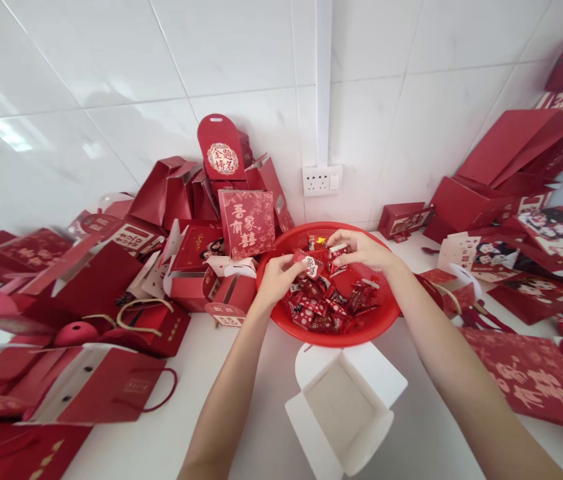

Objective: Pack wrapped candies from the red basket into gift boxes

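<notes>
A round red plastic basket [386, 319] holds a heap of candies [328, 303] in red wrappers. Over its left side, my left hand [278, 279] pinches a red wrapped candy [311, 265] with a white printed label between thumb and fingers. My right hand [361, 249] reaches in from the right with curled fingers, closed on another red and white wrapped candy [337, 257] at the basket's back. Just in front of the basket stands a white-lined box [344, 407], its flaps spread and nothing inside.
Red gift boxes and bags [106, 380] crowd the left side. More red boxes [536, 373] pile up on the right. A printed square box [248, 223] leans behind the basket. On the tiled wall is a power socket [322, 181] below a white conduit.
</notes>
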### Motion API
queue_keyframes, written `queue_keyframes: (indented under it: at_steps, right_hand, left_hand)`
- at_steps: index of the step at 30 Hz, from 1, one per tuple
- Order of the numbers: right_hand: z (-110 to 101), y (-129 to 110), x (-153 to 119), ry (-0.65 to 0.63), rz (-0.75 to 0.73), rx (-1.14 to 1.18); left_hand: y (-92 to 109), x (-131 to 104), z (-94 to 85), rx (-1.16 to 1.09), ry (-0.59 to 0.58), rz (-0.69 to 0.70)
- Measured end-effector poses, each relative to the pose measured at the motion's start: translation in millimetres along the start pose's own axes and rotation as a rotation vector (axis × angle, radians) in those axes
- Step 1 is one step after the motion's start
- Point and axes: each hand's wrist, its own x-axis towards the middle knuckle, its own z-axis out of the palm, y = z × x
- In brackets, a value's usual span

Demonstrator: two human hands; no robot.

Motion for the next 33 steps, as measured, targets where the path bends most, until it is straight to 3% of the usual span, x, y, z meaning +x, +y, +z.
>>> queue_keyframes:
  at_steps: [6,9,12,16,18,21,26,29,33]
  right_hand:
    - [-4,5,3,0.142,0.031,-0.067]
    - [-4,6,4,0.122,0.044,-0.139]
    - [3,3,4,-0.051,0.007,-0.217]
    - [24,-3,6,-0.574,0.084,-0.280]
    - [32,-2,9,-0.709,0.183,-0.434]
    - [31,5,13,-0.549,0.248,-0.699]
    - [5,17,13,-0.197,0.299,-0.914]
    - [4,14,10,-0.146,0.257,-0.919]
    - [27,7,13,-0.200,0.140,-0.852]
  left_hand:
    - [0,4,-2.8,-0.185,0.113,-0.074]
    - [-1,5,-5.4,-0.232,0.132,-0.094]
    - [-1,6,-5.7,-0.255,0.154,-0.088]
    - [-1,5,-4.3,-0.258,0.174,-0.052]
    - [0,5,-3.8,-0.262,0.188,-0.037]
    - [-1,5,-3.2,-0.268,0.188,-0.035]
    - [-6,7,-3.1,-0.291,0.160,-0.051]
    - [-6,7,-3.5,-0.269,0.147,-0.042]
    - [-3,6,-3.2,-0.258,0.111,-0.036]
